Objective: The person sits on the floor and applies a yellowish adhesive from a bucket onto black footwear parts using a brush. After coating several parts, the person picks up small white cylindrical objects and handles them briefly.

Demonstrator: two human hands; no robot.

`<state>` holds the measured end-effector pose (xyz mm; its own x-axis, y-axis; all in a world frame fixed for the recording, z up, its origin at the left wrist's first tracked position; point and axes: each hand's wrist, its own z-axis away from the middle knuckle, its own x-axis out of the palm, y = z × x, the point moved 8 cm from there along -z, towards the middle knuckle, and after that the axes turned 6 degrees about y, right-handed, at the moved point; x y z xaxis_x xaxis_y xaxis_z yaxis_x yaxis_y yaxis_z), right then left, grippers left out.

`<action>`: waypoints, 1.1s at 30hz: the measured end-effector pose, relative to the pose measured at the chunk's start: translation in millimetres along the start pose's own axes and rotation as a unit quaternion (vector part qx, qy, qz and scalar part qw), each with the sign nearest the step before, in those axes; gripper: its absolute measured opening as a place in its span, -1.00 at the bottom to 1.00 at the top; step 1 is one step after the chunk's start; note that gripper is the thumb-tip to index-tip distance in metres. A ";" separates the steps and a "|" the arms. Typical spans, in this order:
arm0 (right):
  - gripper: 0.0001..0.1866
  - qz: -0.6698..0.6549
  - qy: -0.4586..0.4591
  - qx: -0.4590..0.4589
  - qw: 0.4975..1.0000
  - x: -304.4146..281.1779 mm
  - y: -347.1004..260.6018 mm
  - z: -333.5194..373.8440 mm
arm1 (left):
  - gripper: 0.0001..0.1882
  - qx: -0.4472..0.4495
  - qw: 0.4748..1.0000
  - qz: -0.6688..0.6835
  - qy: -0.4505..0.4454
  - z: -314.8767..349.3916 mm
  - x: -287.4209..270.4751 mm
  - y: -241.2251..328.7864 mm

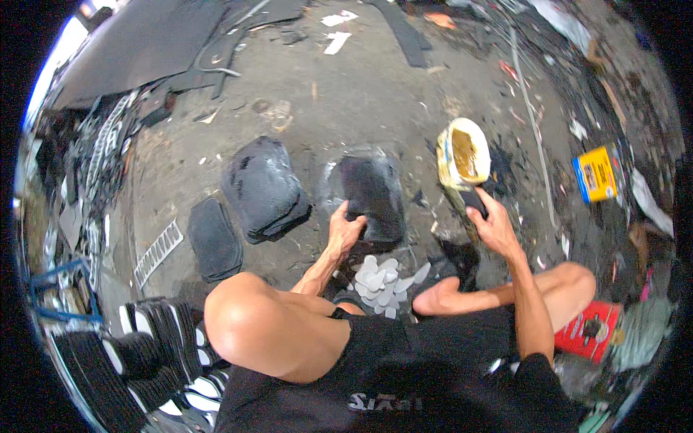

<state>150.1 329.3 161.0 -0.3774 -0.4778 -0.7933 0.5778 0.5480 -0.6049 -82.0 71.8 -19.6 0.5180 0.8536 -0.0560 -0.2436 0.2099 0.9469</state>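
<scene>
Black pad [372, 195] pressed by left hand [344, 229]; right hand [494, 225] grips brush [462, 206] beside glue tub [463, 154], yellow box [597, 173] rightward.

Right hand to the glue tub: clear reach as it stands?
Probably yes. The right hand holds a dark brush handle just below the open glue tub, whose mouth faces the hand. Nothing lies between them. The left hand rests apart, on the black pad.

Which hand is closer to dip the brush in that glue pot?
Right. The right hand already grips the brush, right beside the open pot of brownish glue. The left hand is busy, resting on the dark flat piece on the floor.
</scene>
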 end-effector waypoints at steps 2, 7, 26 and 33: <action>-0.40 -0.006 0.010 0.003 1.000 -10.4 -14.5 1.4 | -0.54 0.048 0.997 0.046 -0.042 -21.5 -5.4 34.3; -0.42 -0.022 0.040 -0.005 0.999 -17.1 -4.8 2.1 | -0.51 0.140 0.973 0.185 0.019 -26.9 -87.9 164.1; -0.27 -0.078 0.098 0.015 0.992 -72.2 23.2 -33.3 | -0.51 0.184 0.876 -0.206 0.396 55.9 -190.2 47.9; -0.24 -0.532 0.198 0.149 0.810 -74.9 111.1 -95.3 | -0.61 0.129 0.973 0.011 0.191 40.6 -107.7 37.7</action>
<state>173.6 491.4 146.6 -0.9445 -0.2816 0.1694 -0.0992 -0.2471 -0.9639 -113.6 -31.6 35.0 0.1607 0.9818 -0.1015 -0.0120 0.1048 0.9944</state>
